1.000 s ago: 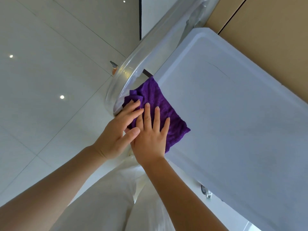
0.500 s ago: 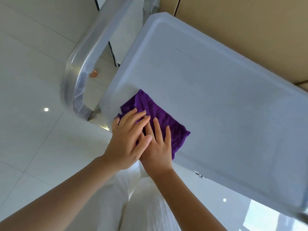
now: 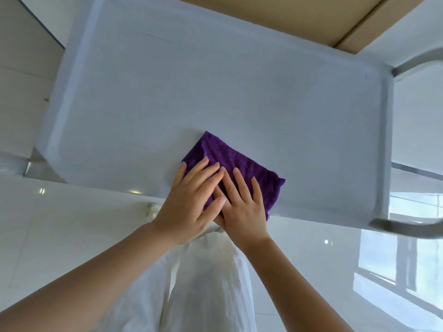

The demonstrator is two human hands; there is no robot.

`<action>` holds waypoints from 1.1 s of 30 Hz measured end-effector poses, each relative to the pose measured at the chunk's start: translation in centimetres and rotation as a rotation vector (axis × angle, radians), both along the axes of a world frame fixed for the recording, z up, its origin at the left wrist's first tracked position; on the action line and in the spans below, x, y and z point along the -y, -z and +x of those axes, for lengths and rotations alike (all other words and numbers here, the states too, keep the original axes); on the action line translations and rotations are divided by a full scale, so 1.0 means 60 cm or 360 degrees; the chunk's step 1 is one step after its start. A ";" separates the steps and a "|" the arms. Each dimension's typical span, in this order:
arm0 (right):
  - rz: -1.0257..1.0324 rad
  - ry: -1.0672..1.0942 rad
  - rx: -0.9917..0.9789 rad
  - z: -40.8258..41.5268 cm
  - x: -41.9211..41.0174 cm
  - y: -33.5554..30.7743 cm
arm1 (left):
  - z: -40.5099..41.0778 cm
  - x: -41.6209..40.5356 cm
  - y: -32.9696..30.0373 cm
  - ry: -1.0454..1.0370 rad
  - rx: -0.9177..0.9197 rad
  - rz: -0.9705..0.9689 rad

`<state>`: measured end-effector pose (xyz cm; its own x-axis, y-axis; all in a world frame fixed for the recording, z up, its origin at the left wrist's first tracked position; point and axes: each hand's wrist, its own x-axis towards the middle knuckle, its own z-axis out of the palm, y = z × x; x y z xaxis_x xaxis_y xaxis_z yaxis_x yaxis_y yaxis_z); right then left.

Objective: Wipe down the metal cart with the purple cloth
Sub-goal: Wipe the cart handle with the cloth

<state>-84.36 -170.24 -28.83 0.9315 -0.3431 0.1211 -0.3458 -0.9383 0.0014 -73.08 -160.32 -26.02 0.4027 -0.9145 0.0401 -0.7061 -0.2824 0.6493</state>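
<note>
The metal cart's top tray fills the upper half of the head view, pale and flat with a raised rim. A folded purple cloth lies on it near the front edge, about the middle of the tray's length. Both hands press flat on the cloth with straight fingers. My left hand covers the cloth's left part and partly overlaps my right hand, which lies on the cloth's near right part. The cloth's near edge is hidden under the hands.
A brown cardboard-coloured surface borders the tray's far side. The cart's metal handle bar curves past the right end. Glossy white floor tiles lie below, and my white clothing shows under my arms.
Both hands have slid the cloth rightward along the tray's front edge, from the left corner by the handle to the middle. The view has swung right with them.
</note>
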 end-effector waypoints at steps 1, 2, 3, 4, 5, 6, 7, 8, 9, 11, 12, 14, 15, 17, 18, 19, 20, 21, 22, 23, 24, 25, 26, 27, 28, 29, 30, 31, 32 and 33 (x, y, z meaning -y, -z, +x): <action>0.0006 0.0017 0.0007 -0.014 0.010 -0.001 | -0.013 0.013 0.001 0.0020 0.0007 0.0002; 0.0010 0.0034 0.0013 -0.028 0.020 0.000 | -0.026 0.026 0.002 0.0036 0.0014 0.0014; 0.0015 0.0050 0.0014 -0.043 0.030 0.000 | -0.040 0.038 0.002 0.0050 0.0017 0.0032; 0.0023 0.0068 0.0006 -0.057 0.041 -0.001 | -0.053 0.050 0.003 0.0064 0.0016 0.0047; 0.0025 0.0085 -0.0003 -0.071 0.051 -0.001 | -0.065 0.061 0.003 0.0081 0.0013 0.0056; 0.0020 0.0101 -0.0008 -0.086 0.062 -0.001 | -0.078 0.073 0.003 0.0098 0.0016 0.0055; 0.0011 0.0114 -0.0012 -0.102 0.073 -0.001 | -0.091 0.084 0.004 0.0116 0.0020 0.0052; 0.0004 0.0123 -0.0023 -0.117 0.085 -0.001 | -0.105 0.095 0.004 0.0131 0.0027 0.0049; -0.0006 0.0128 -0.0027 -0.133 0.097 -0.001 | -0.119 0.106 0.005 0.0143 0.0033 0.0049; -0.0024 0.0148 -0.0031 -0.167 0.121 0.000 | -0.150 0.128 0.006 0.0164 0.0048 0.0051; -0.0028 0.0161 -0.0048 -0.183 0.133 0.000 | -0.165 0.139 0.007 0.0174 0.0051 0.0055; -0.0034 0.0178 -0.0072 -0.217 0.157 0.002 | -0.195 0.162 0.008 0.0200 0.0046 0.0056; -0.0032 0.0190 -0.0078 -0.234 0.167 0.003 | -0.209 0.173 0.009 0.0217 0.0041 0.0059; -0.0003 0.0244 -0.0113 -0.268 0.185 0.005 | -0.238 0.199 0.012 0.0248 0.0035 0.0062; 0.0007 0.0270 -0.0120 -0.278 0.190 0.005 | -0.249 0.208 0.013 0.0256 0.0028 0.0068; 0.0027 0.0296 -0.0123 -0.287 0.195 0.005 | -0.259 0.216 0.015 0.0264 0.0022 0.0071; 0.0072 0.0333 -0.0139 -0.300 0.203 0.002 | -0.273 0.228 0.017 0.0281 0.0010 0.0063; 0.0120 0.0374 -0.0140 -0.313 0.209 0.002 | -0.285 0.239 0.017 0.0289 -0.0026 0.0049; 0.0167 0.0433 -0.0117 -0.324 0.213 0.002 | -0.296 0.249 0.015 0.0291 -0.0090 0.0028; 0.0225 0.0524 -0.0077 -0.335 0.218 0.002 | -0.304 0.258 0.011 0.0287 -0.0166 -0.0004; 0.0298 0.0656 -0.0033 -0.343 0.220 -0.001 | -0.309 0.267 0.007 0.0271 -0.0224 -0.0044; 0.0373 0.0813 0.0031 -0.347 0.222 -0.006 | -0.312 0.275 0.004 0.0242 -0.0250 -0.0077; 0.0448 0.0982 0.0075 -0.347 0.223 -0.011 | -0.314 0.283 0.000 0.0205 -0.0249 -0.0099; 0.0521 0.1135 0.0078 -0.344 0.223 -0.014 | -0.316 0.291 -0.002 0.0167 -0.0242 -0.0101; 0.0593 0.1257 0.0052 -0.338 0.225 -0.016 | -0.318 0.300 -0.004 0.0133 -0.0237 -0.0079; 0.0647 0.1353 0.0026 -0.329 0.227 -0.017 | -0.321 0.311 -0.007 0.0110 -0.0226 -0.0038; 0.0672 0.1421 0.0017 -0.319 0.230 -0.018 | -0.323 0.324 -0.007 0.0100 -0.0204 0.0014; 0.0662 0.1461 0.0004 -0.309 0.234 -0.018 | -0.325 0.338 -0.006 0.0100 -0.0177 0.0070; 0.0614 0.1493 -0.0039 -0.300 0.239 -0.016 | -0.325 0.353 -0.004 0.0102 -0.0148 0.0123; 0.0597 0.1536 -0.0103 -0.290 0.245 -0.015 | -0.322 0.368 0.000 0.0103 -0.0116 0.0160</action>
<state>-101.78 -184.96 -27.94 0.2413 -0.9520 -0.1881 -0.9602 -0.2061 -0.1886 -92.42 -182.39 -26.00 0.3414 -0.9365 -0.0806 -0.6768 -0.3044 0.6703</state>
